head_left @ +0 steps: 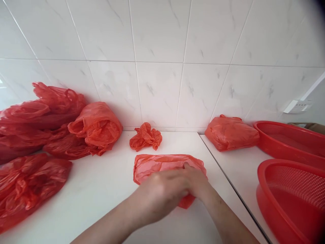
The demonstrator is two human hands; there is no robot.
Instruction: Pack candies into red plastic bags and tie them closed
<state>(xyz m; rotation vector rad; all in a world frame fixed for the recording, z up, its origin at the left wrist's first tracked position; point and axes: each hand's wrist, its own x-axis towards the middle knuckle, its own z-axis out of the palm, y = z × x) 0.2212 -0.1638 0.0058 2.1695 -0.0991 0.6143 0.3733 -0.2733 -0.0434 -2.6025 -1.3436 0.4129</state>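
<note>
A red plastic bag (162, 162) lies flattened into a long shape on the white tabletop, in front of me. My left hand (165, 189) reaches across its near side, slightly blurred, with bent fingers closed on the plastic. Close against it, my right hand (199, 179) grips the bag's right part; most of its fingers are hidden behind the left hand. A red corner of the bag pokes out below both hands. Just beyond, a small crumpled red plastic bag (146, 137) sits near the wall.
Several bunched red plastic bags (56, 118) are heaped at the left, with another (30, 186) nearer me. To the right stand a wrapped red bundle (231, 133) and two red plastic baskets (269, 196). A seam (236, 188) crosses the table; a tiled wall (159, 91) rises behind.
</note>
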